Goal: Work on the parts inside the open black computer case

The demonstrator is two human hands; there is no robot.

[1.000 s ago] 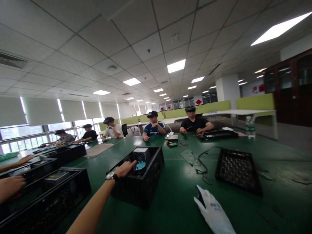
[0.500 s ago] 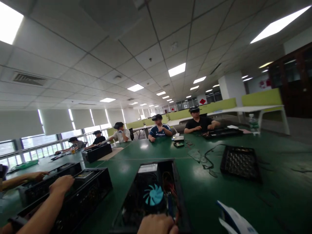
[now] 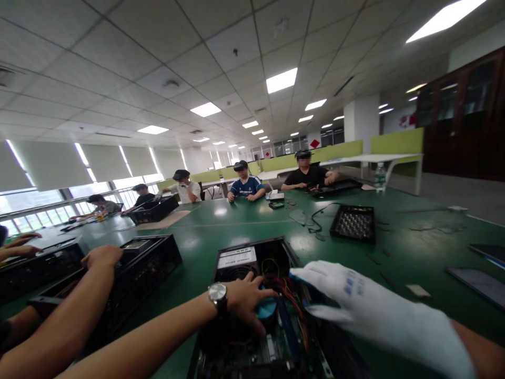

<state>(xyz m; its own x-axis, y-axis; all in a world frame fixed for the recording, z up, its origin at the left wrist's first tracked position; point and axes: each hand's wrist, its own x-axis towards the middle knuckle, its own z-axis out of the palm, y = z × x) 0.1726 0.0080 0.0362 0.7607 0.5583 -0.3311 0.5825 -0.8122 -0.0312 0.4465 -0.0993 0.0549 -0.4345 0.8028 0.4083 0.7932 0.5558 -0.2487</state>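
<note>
An opened black computer case (image 3: 221,251) lies before me, its inside facing up. My left hand (image 3: 248,301), bare and with a watch (image 3: 218,295) at the wrist, is over the light-blue cooling fan (image 3: 267,310), fingers spread and partly covering it. In a white glove, my right hand (image 3: 335,288) is at the case's right side, thumb and fingers apart near the edge; whether it touches is unclear. Red and yellow wires (image 3: 287,288) run between the hands. A power supply with a white label (image 3: 236,258) sits at the far end.
At left, a co-worker's arm (image 3: 92,279) reaches into another black case (image 3: 158,263). Across the green table (image 3: 221,221) several people sit. A black grille-like panel (image 3: 354,223) and a cable lie ahead right; a bottle (image 3: 380,176) stands farther back. Flat dark devices (image 3: 477,287) lie right.
My left hand has moved forward from the case's near end onto the fan. My gloved right hand has come up from the bottom edge to the case's right side. The view has tilted down.
</note>
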